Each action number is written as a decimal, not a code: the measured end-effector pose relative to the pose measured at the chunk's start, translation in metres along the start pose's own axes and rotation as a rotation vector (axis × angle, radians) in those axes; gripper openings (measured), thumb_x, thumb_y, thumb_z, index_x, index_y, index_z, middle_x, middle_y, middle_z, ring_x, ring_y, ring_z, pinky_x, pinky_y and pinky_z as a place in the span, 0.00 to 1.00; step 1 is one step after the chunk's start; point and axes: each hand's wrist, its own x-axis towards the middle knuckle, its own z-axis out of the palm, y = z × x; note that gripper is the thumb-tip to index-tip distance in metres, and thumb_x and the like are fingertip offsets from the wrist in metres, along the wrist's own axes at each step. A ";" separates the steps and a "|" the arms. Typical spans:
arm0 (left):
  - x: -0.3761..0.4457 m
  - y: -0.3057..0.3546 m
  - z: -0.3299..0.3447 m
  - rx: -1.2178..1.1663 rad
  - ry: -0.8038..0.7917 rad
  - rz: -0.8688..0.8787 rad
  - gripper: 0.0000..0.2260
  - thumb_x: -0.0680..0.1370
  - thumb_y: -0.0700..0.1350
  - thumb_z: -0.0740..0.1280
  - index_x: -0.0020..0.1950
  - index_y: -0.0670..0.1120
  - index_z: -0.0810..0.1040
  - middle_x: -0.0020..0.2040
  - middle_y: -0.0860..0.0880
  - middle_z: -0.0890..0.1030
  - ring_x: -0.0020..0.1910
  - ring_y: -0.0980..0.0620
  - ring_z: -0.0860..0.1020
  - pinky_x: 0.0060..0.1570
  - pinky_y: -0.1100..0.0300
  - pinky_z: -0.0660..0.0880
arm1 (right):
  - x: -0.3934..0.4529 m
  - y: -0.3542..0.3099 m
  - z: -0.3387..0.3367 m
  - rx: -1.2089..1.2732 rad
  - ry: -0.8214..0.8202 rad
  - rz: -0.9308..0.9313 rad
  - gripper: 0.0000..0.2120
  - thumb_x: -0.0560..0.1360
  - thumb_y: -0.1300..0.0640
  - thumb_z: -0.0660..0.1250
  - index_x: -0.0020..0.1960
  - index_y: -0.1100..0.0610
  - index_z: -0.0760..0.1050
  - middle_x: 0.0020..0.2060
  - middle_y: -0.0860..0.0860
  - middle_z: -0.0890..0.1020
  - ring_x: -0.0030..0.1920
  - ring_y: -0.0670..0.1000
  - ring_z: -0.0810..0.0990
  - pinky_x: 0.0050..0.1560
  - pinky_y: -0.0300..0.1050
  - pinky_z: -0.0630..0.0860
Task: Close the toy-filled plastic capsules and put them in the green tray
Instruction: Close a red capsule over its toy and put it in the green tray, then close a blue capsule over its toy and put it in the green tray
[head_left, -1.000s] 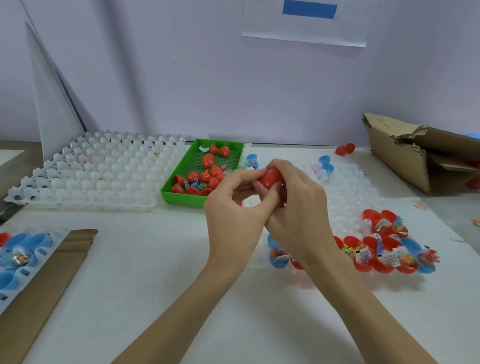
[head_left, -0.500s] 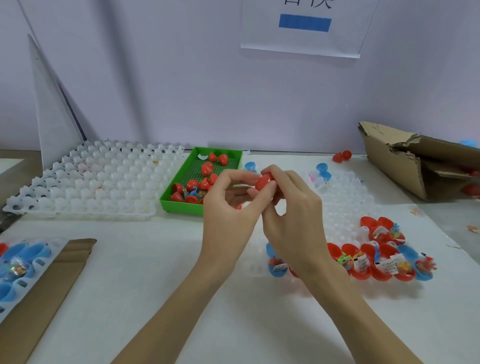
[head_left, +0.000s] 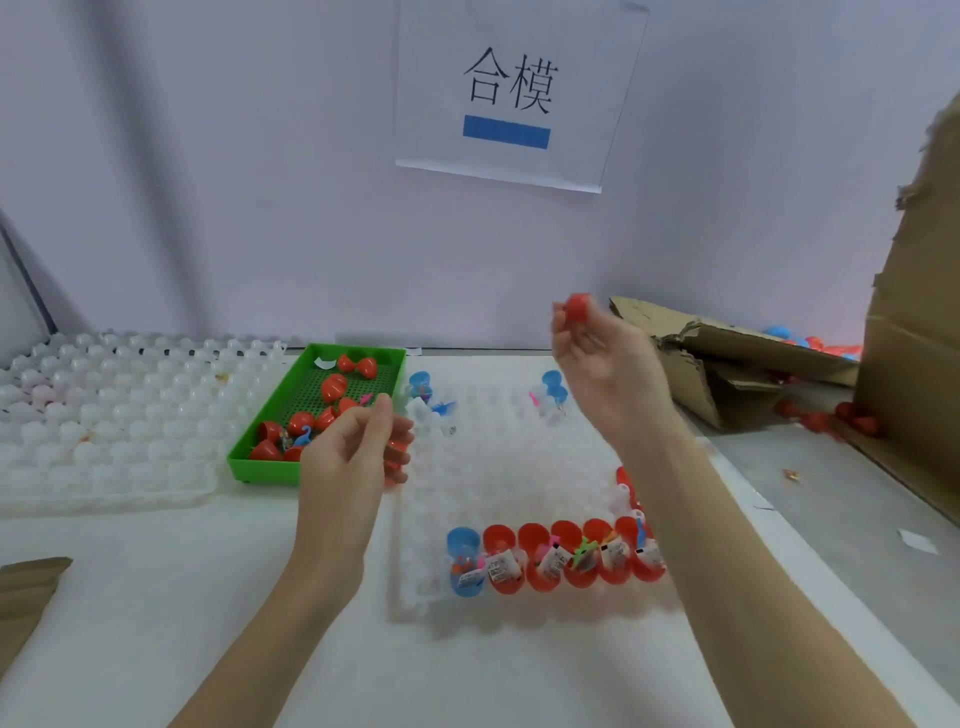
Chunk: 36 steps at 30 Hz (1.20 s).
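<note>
- Both hands are raised above the surface (head_left: 156, 597) and apart: the right hand (head_left: 602, 374) pinches a red capsule (head_left: 577, 306) at its fingertips, lifted high in front of the wall, while the left hand (head_left: 353, 447) has its fingers loosely curled, with a bit of red showing behind them.
- Whether the left hand holds a capsule piece or that red merely lies behind it, I cannot tell.
- Seen from here the held capsule looks rounded and shut, though blur hides its seam, so I only judge it closed.
- Its goal, the green tray (head_left: 260, 457), lies to the left of and below the right hand, beyond the left hand; the left hand is much the nearer, just beside the tray's right rim.
- So the coming move is probably a carry or toss leftward and down across the white cell tray (head_left: 498, 467), or a pass to the left hand.
- Several red capsules (head_left: 332, 387) already sit in the green tray, along with small toy parts.
- Near the front edge of the white cell tray a row of open capsules (head_left: 556, 558), one blue and the rest red, stands with toys and paper slips inside, not yet closed.
- At the row's right end the right forearm covers it, so its count is uncertain.
- A second white cell tray (head_left: 104, 415) lies left of the green tray.
- Torn cardboard (head_left: 727, 364) at the right partly hides more red and blue capsules behind it.
</note>
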 end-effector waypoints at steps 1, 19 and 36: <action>0.000 -0.001 0.000 0.019 -0.010 -0.002 0.17 0.84 0.53 0.66 0.42 0.45 0.84 0.41 0.43 0.85 0.37 0.54 0.80 0.37 0.63 0.78 | 0.016 -0.025 -0.002 0.193 0.054 -0.007 0.07 0.83 0.62 0.63 0.50 0.65 0.77 0.46 0.59 0.82 0.51 0.51 0.84 0.49 0.37 0.81; 0.002 0.000 0.000 0.114 -0.088 -0.005 0.19 0.85 0.50 0.66 0.38 0.41 0.82 0.38 0.48 0.85 0.30 0.56 0.76 0.33 0.62 0.75 | -0.045 0.007 -0.039 -1.617 -0.540 0.026 0.05 0.77 0.55 0.73 0.51 0.47 0.87 0.45 0.42 0.87 0.43 0.43 0.83 0.43 0.35 0.78; 0.006 0.001 -0.004 0.186 -0.194 -0.024 0.20 0.83 0.57 0.66 0.41 0.44 0.83 0.38 0.51 0.84 0.33 0.56 0.79 0.34 0.62 0.78 | -0.031 0.046 -0.005 -1.755 -0.607 0.020 0.04 0.76 0.52 0.75 0.45 0.52 0.86 0.37 0.45 0.85 0.33 0.39 0.77 0.34 0.31 0.72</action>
